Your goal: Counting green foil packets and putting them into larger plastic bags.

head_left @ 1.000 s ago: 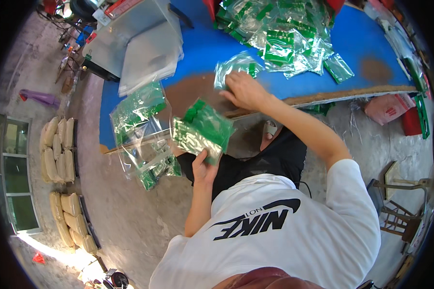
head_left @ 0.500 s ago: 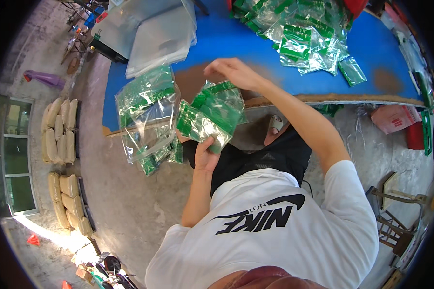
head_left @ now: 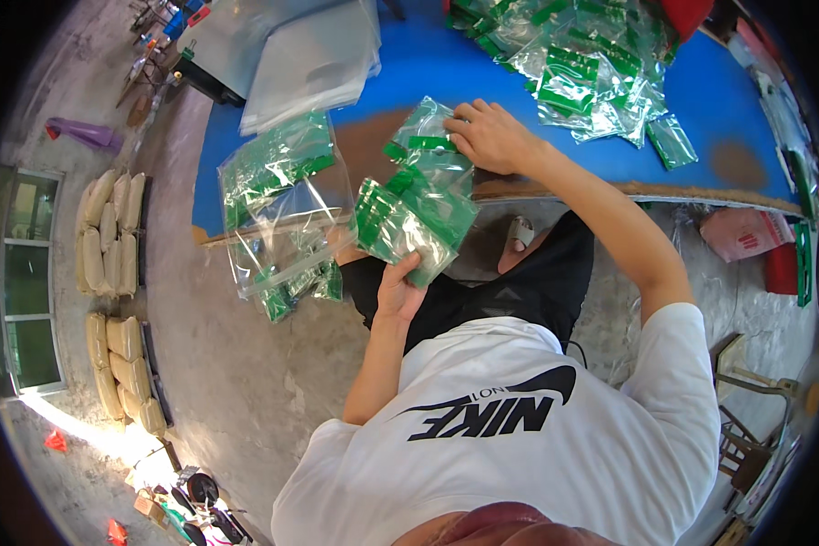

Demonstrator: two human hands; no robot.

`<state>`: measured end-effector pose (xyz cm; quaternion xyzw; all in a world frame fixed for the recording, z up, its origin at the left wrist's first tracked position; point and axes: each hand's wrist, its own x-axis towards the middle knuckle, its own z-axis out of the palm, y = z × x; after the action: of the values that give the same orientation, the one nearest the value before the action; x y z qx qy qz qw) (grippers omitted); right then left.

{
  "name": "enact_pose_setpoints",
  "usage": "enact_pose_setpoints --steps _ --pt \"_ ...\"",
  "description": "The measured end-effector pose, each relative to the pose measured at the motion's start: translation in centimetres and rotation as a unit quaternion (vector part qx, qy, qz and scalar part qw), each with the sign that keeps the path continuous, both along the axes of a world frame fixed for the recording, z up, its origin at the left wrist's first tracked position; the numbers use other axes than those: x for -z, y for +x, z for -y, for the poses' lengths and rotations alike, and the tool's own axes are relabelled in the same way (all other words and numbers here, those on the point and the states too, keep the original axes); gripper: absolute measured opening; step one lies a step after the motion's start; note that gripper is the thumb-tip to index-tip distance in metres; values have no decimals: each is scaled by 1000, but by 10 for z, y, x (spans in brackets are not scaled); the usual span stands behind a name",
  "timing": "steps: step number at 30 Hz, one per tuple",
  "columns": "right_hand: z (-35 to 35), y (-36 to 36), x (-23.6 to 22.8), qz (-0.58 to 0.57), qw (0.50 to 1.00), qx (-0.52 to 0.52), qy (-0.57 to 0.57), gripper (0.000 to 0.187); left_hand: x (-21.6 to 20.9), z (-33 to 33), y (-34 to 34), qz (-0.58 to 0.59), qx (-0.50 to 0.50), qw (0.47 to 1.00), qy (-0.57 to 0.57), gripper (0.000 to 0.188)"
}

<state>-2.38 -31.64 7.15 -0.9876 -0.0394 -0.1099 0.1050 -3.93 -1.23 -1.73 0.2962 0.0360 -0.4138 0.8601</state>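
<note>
My left hand [head_left: 400, 289] is closed around the lower edge of a fanned stack of clear-and-green plastic packets [head_left: 409, 227], held above my lap at the table's front edge. Just beyond that stack, my right hand [head_left: 496, 136] has its fingers curled at the right edge of one more clear-and-green packet [head_left: 421, 130]. The lower part of this packet overlaps the stack. To the left, a large clear plastic bag [head_left: 287, 196] with green packets inside hangs over the table edge.
A heap of similar packets [head_left: 601, 64] covers the far right of the blue table [head_left: 482, 68]. Large clear plastic sheets [head_left: 309, 64] lie at the far left. A pink bag [head_left: 746, 232] is below the table's right end. Filled tan sacks [head_left: 109, 237] are stacked on the left floor.
My right hand has moved right, and a packet now shows at its fingertips. The stack in my left hand has shifted slightly right.
</note>
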Motion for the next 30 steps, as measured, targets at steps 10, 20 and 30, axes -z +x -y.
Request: enact_pose_setpoints --steps 10,20,30 --pt "18 -36 26 184 982 31 37 29 -7 -1 13 10 -7 1000 13 55" --pt "10 -71 15 197 979 51 -33 26 -18 19 -6 -23 -2 1000 1 49" --pt "-24 -96 22 132 984 53 104 39 -11 35 -12 1 6 999 51 46"
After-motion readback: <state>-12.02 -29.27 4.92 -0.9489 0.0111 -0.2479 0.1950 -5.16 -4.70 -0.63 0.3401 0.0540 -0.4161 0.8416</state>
